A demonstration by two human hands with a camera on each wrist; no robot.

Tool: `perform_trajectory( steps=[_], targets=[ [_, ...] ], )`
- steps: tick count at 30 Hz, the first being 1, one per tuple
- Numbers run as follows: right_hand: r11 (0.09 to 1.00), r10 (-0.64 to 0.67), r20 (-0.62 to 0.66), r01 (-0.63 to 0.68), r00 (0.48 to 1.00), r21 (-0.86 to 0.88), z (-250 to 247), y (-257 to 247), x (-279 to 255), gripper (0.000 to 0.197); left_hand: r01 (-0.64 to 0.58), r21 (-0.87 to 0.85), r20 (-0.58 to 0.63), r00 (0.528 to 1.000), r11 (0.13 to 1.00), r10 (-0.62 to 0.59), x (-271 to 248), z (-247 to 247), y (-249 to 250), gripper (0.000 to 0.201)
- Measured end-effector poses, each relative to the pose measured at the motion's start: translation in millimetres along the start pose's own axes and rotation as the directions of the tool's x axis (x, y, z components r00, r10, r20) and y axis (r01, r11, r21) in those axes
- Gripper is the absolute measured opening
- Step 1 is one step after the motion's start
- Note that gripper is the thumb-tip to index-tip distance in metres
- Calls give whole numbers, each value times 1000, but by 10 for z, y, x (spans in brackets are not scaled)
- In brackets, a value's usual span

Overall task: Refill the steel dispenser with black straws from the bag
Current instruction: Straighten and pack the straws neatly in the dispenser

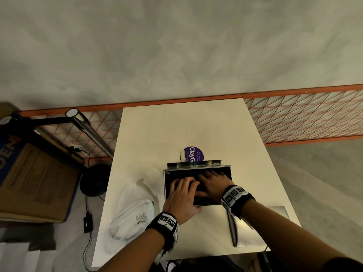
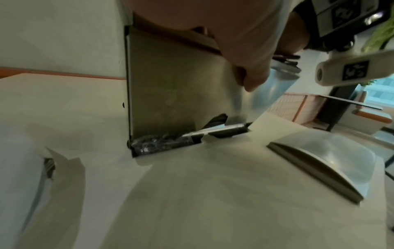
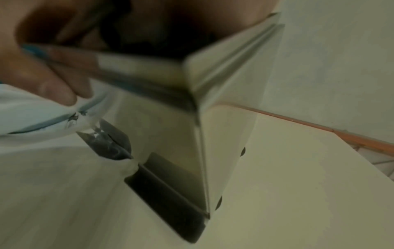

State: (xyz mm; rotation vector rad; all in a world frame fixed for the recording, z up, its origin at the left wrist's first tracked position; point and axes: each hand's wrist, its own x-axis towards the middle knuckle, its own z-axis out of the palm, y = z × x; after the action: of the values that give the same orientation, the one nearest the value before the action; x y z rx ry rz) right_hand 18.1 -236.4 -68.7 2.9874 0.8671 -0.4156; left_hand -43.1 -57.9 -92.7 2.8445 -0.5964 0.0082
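The steel dispenser stands open-topped in the middle of the white table, filled with black straws. Both hands reach into its top. My left hand lies with spread fingers on the straws, its thumb hanging over the front steel wall. My right hand rests flat on the straws beside it. Wrapped black straws show in the bottom tray. The white bag lies crumpled left of the dispenser. The fingers inside are hidden in both wrist views.
The steel lid lies on the table at the near right. A purple round sticker sits behind the dispenser. An orange mesh rail runs along the far edge. A cardboard box and a cable are on the floor at left.
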Motion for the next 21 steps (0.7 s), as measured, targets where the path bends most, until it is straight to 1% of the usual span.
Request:
perform_trajectory(
  steps=[3,6,7,9,11,12,13,15,18,21],
  targets=[
    [997,74,-10,-74,997,-23,16,-43,28,91,63,6,61,996,998,-63,59,-7,2,86],
    [994,104,-16,-104,994,-37,-30,-89,28,83,82,13,92,992,997,-83,100,-31,-2,93],
    [994,99,-43,-101,994,-33,-52,-99,17,77,84,13,96,992,996,-85,108,-35,-3,95],
    [998,57,-165,-60,985,-12,-74,-120,-38,60,87,10,95,992,996,-88,116,-45,-3,101],
    [1000,-9,-293,8,956,-5,-44,-141,-130,44,92,-1,82,992,996,-92,118,-44,6,105],
    [999,-37,-321,38,946,-3,-15,-156,-188,41,89,-4,73,993,996,-88,116,-40,8,105],
    [998,-62,-323,65,944,-1,23,-173,-244,41,81,-5,66,995,997,-80,110,-36,1,104],
    [997,-73,-262,80,962,18,119,-179,-347,51,42,-7,57,998,999,-41,90,-42,-19,97],
    [997,-20,-169,33,985,74,189,-130,-400,73,-7,-10,37,999,1000,8,44,-66,-41,77],
    [998,-9,-83,14,996,64,173,-79,-340,83,-16,-31,59,998,999,17,26,-78,-16,61]
  ],
)
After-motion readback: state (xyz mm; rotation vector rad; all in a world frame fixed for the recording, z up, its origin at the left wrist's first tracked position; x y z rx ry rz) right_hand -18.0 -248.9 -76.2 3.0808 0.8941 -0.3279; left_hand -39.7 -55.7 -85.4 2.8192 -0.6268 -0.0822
